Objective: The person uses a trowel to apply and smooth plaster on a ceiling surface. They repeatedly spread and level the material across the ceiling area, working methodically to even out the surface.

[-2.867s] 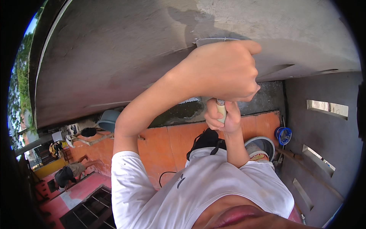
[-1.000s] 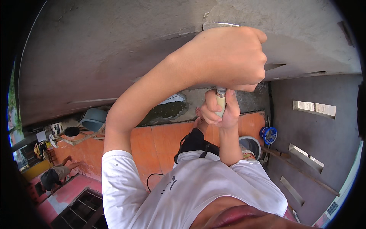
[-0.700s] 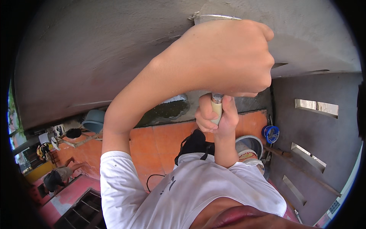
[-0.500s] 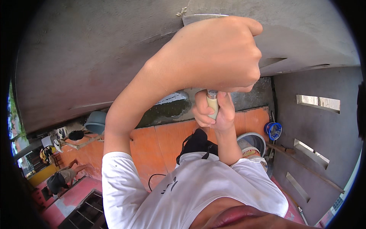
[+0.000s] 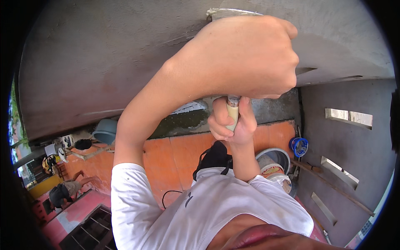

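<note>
My left hand (image 5: 254, 58) is a closed fist, its back toward me, against the grey plastered surface (image 5: 112, 46). From behind it shows the edge of a flat metal blade (image 5: 235, 12), touching the surface with pale wet paste along its rim; the fist covers the rest of that tool. Lower down, my right hand (image 5: 233, 123) is wrapped round a cream handle (image 5: 232, 111) with a metal collar. The upper end of this handled tool passes out of sight behind my left fist, so its kind is hidden.
At right stands a grey wall (image 5: 350, 154) with slot openings. A blue bucket (image 5: 298, 146), a round grey basin (image 5: 283, 156) and a white pail (image 5: 271, 168) are below. A grey-blue tub (image 5: 105, 131) sits left on wooden poles. Farther left, a person (image 5: 62, 193) bends over.
My left fist and the metal blade have slid to the right along the grey surface. More paste shows along the blade's edge. My right hand with the cream handle has hardly moved.
</note>
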Motion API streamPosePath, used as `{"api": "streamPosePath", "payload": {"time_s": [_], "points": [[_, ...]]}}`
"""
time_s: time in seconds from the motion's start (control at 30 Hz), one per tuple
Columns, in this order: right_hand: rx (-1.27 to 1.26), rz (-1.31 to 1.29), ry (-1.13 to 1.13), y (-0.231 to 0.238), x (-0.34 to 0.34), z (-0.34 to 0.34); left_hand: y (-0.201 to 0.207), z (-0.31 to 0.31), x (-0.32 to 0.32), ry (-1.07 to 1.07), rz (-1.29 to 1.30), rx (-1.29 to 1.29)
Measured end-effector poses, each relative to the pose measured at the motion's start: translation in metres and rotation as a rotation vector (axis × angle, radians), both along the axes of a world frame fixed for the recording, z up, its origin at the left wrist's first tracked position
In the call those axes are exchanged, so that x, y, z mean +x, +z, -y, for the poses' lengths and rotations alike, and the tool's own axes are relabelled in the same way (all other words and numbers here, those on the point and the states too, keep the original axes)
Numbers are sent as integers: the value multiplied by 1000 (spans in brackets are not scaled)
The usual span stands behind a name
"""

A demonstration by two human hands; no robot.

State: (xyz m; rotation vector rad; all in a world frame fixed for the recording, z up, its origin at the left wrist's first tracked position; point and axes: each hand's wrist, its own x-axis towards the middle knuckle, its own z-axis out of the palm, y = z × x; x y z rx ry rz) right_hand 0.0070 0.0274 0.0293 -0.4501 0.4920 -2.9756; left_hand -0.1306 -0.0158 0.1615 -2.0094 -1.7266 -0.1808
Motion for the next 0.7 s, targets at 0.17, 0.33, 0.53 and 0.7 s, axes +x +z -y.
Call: {"api": "streamPosePath", "payload": {"time_s": [0.17, 0.33, 0.53, 0.7], "points": [[32, 43, -11, 10, -5, -7, 11, -1, 2, 5, 27, 32], [-79, 61, 52, -19, 8, -5, -11, 2, 6, 34, 77, -58], [-61, -48, 48, 7, -5, -13, 15, 1, 4, 36, 90, 55], [-97, 42, 50, -10, 3, -5, -6, 2, 6, 39, 94, -68]]}}
